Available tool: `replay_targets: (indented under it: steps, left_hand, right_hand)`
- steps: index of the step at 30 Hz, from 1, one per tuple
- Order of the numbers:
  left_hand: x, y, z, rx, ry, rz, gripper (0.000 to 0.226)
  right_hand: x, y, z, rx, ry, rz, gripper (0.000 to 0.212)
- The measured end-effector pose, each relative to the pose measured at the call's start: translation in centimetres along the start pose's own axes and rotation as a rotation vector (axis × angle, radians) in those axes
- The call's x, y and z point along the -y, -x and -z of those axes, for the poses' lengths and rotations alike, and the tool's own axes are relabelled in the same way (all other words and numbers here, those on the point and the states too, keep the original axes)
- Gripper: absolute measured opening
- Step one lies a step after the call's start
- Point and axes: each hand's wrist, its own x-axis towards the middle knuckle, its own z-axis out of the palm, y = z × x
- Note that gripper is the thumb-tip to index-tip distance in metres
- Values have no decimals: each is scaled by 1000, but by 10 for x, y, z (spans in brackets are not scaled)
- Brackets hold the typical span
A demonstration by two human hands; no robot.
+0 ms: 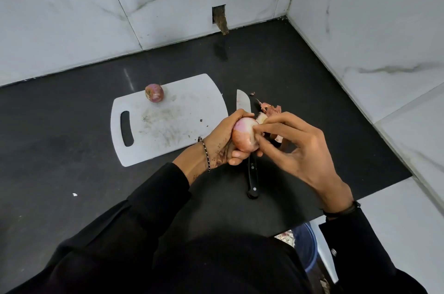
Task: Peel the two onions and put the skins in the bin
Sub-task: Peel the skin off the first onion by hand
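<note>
Right now the onion (243, 134) I am working on sits off the table, cupped in my left hand (224, 147), whose fingers curl round its far side and underside. It looks mostly bare: pale and pink, glossy, with a flap of skin standing off its top right end. I read its long axis as running from my body up and away, though the fingers hide both ends.

My right hand (298, 147) comes in from the right, and its fingertips (260, 126) pinch at that upper right shoulder of the onion. So the skin to pull lies just left of the right hand, and I judge the strip should come off toward the right and down along the axis.

Loose skins (270, 108) lie on the table (72, 149) just beyond the right hand, near its knuckles. A knife (243, 101) lies directly under both hands, blade pointing away.

A second onion (154, 93), skin on, rests at the far edge of the cutting board (192, 101), well to the left of the left hand.

What looks like a blue bin (306, 245) shows below the table edge, behind the right wrist, so the right hand is nearer to it.
</note>
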Motion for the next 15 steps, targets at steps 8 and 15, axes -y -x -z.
replay_targets:
  steps: [8,15]
  left_hand:
    - [2,1,2,11,-48,68,62]
    - [7,1,9,16,26,85,60]
  right_hand:
    - [6,-4,-12,-27,193,-122,20]
    - [6,1,1,64,-8,-157,12]
